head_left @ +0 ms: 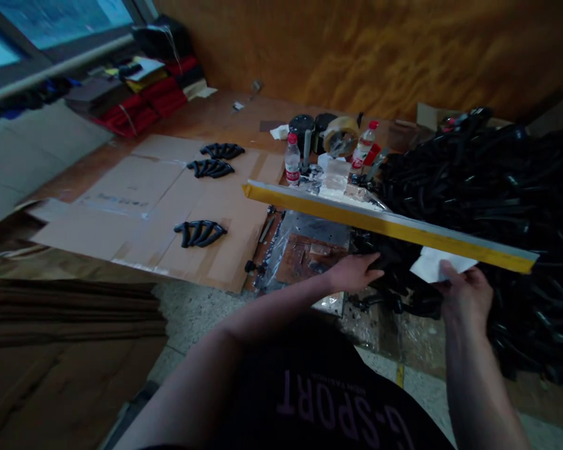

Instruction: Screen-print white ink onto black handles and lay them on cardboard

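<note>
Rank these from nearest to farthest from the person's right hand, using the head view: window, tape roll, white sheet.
1. White sheet: held in the right hand.
2. Tape roll: farther back and to the left, between two bottles.
3. Window: far upper left.

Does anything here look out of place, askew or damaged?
The heap of black pieces at right looks disorderly: tangled and sprawling, unlike the three black branched pieces laid out on the flattened cardboard. Nothing looks clearly broken, but the dim light hides detail.
</note>
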{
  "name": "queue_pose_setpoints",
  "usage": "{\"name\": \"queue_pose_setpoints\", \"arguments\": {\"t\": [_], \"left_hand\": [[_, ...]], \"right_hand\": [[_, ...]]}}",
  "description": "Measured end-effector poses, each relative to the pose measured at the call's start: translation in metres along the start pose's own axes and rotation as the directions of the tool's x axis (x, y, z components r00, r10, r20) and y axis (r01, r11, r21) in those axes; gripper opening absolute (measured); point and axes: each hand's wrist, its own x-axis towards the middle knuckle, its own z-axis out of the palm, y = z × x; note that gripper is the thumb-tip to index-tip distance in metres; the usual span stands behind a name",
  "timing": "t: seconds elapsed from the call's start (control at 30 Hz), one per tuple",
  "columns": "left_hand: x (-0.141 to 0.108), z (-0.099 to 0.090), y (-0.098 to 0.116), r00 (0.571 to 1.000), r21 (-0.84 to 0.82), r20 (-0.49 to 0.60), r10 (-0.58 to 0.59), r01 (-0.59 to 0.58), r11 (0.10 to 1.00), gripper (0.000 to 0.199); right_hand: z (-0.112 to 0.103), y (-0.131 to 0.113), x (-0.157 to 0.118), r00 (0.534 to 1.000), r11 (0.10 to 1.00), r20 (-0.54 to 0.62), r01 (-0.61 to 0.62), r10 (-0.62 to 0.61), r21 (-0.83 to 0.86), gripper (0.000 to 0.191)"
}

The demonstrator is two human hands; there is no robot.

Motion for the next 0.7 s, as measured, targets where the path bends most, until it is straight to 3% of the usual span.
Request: {"name": "queue_pose_setpoints", "arguments": {"t": [0.07, 0.13, 0.2, 0.27, 0.3, 0.33, 0.4, 0.47, 0.53, 0.6, 0.7], "left_hand": [[0.013, -0.005, 0.001, 0.996, -0.035, -0.080, 0.038, -0.041, 0.999, 0.058], [0.009, -0.007, -0.009, 0.990, -0.097, -0.139, 0.006, -0.019, 0.995, 0.055], [-0.008, -0.009, -0.029, 0.979, -0.223, -0.189, -0.075, 0.031, 0.974, 0.046], [-0.033, -0.014, -0.052, 0.930, -0.406, -0.306, -0.204, 0.066, 0.911, 0.038], [-0.046, -0.020, -0.063, 0.869, -0.502, -0.400, -0.290, 0.058, 0.863, 0.037], [-0.058, -0.029, -0.071, 0.776, -0.584, -0.502, -0.381, 0.020, 0.811, 0.038], [-0.077, -0.058, -0.077, 0.534, -0.651, -0.680, -0.503, -0.123, 0.749, 0.040], [-0.089, -0.094, -0.068, 0.324, -0.565, -0.816, -0.478, -0.276, 0.777, 0.042], [-0.095, -0.129, -0.049, 0.213, -0.399, -0.916, -0.340, -0.397, 0.826, 0.044], [-0.098, -0.152, -0.029, 0.211, -0.249, -0.964, -0.161, -0.509, 0.824, 0.051], [-0.104, -0.155, -0.009, 0.276, -0.121, -0.960, 0.040, -0.540, 0.833, 0.044]], "right_hand": [[-0.007, -0.006, -0.004, 0.999, 0.999, -0.031, 0.028, -0.027, 0.025, 0.033], [-0.010, -0.005, -0.012, 1.000, 0.999, -0.022, 0.015, -0.014, 0.033, 0.034], [-0.008, 0.005, -0.022, 0.999, 0.997, -0.002, -0.051, 0.051, 0.049, 0.040], [0.000, 0.019, -0.036, 0.987, 0.985, 0.038, -0.157, 0.155, 0.064, 0.045], [0.007, 0.026, -0.045, 0.975, 0.975, 0.083, -0.213, 0.207, 0.060, 0.046], [0.015, 0.031, -0.055, 0.958, 0.964, 0.138, -0.261, 0.253, 0.046, 0.046], [0.036, 0.039, -0.079, 0.909, 0.944, 0.268, -0.331, 0.319, 0.000, 0.046], [0.061, 0.040, -0.103, 0.842, 0.924, 0.400, -0.380, 0.361, -0.034, 0.045], [0.088, 0.035, -0.125, 0.771, 0.901, 0.502, -0.432, 0.391, -0.037, 0.046], [0.113, 0.028, -0.142, 0.714, 0.872, 0.567, -0.489, 0.410, -0.015, 0.046], [0.137, 0.017, -0.155, 0.659, 0.832, 0.616, -0.555, 0.431, 0.011, 0.040]]}}
